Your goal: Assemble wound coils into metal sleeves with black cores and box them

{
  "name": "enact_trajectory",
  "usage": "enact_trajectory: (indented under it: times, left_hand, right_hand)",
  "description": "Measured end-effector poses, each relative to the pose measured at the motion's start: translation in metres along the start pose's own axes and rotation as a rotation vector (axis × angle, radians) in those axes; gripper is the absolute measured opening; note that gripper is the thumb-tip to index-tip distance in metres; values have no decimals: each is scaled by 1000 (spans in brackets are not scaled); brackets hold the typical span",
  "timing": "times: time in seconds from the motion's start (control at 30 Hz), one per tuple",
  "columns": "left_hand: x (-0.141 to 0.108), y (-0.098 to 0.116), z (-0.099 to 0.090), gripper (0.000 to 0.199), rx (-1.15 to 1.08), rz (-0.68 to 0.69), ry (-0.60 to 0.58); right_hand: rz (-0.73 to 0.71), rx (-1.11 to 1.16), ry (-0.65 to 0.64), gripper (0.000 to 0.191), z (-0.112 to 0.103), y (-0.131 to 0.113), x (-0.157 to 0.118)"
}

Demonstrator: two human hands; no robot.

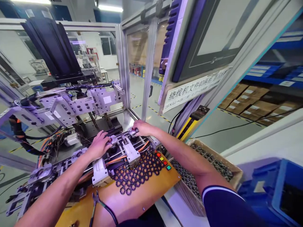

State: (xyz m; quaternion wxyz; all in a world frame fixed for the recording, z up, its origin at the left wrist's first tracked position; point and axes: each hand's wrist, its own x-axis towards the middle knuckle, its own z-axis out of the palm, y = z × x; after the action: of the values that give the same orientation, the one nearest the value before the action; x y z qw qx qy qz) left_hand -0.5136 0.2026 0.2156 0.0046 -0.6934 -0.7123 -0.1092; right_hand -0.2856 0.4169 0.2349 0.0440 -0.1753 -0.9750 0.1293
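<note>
My left hand [100,145] reaches onto a metal fixture [114,141] of the machine, its fingers bent at a small part that I cannot make out. Further right, my right hand [142,128] has its fingertips pressed together on a second fixture [132,132]; what they hold is too small to name. Between the hands stands a silver clamp block [132,154]. Many dark rings [129,179] with copper-coloured centres lie on the orange panel [139,201] in front of the fixtures.
Pliers [96,200] lie at the panel's front left. Coloured buttons [165,163] line its right side. A carton of small dark parts [236,176] and a blue bin [276,186] stand at the right. A labelled screen [208,41] hangs above.
</note>
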Motion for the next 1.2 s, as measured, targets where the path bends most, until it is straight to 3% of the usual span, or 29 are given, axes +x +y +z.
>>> enact_trajectory:
  times: [0.2, 0.3, 0.37, 0.47, 0.53, 0.6, 0.7, 0.77, 0.83, 0.93, 1.07, 1.13, 1.2]
  left_hand:
    - [16, -3, -4, 22, -17, 18, -113]
    - [23, 4, -18, 18, -79, 9, -69]
    - [13, 16, -36, 23, -144, 11, 3]
    - [-40, 38, -66, 30, -257, 7, 113]
    - [-98, 49, -78, 26, -324, -23, 160]
    - [-166, 56, -78, 16, -386, -76, 248]
    - [-266, 58, -53, 16, -342, -235, 246]
    - [-319, 58, -24, 20, -299, -333, 179]
    - [-356, 59, 5, 26, -250, -391, 110]
    - [-383, 60, 42, 27, -203, -459, 90]
    - [-393, 59, 74, 22, -151, -559, 178]
    - [-394, 59, 85, 20, -124, -607, 259]
    - [-392, 59, 95, 34, -98, -636, 327]
  right_hand:
    - [-24, 103, -27, 27, 1, 5, 12]
    - [-43, 152, 13, 21, -13, 2, 15]
    - [-69, 192, 58, 14, -25, -7, 8]
    - [-135, 268, 140, 6, -31, -36, -26]
    - [-209, 345, 205, 5, -20, -65, -59]
    - [-308, 492, 287, 2, 4, -97, -92]
    - [-354, 658, 174, 4, 67, -149, -123]
    - [-402, 660, 118, 5, 118, -187, -126]
    - [-475, 638, 61, 5, 167, -226, -117]
    - [-606, 575, -16, 6, 221, -278, -95]
    - [-660, 468, -1, 4, 246, -314, -79]
    - [-638, 431, 48, 8, 243, -312, -84]
    - [-609, 410, 103, 9, 235, -300, -96]
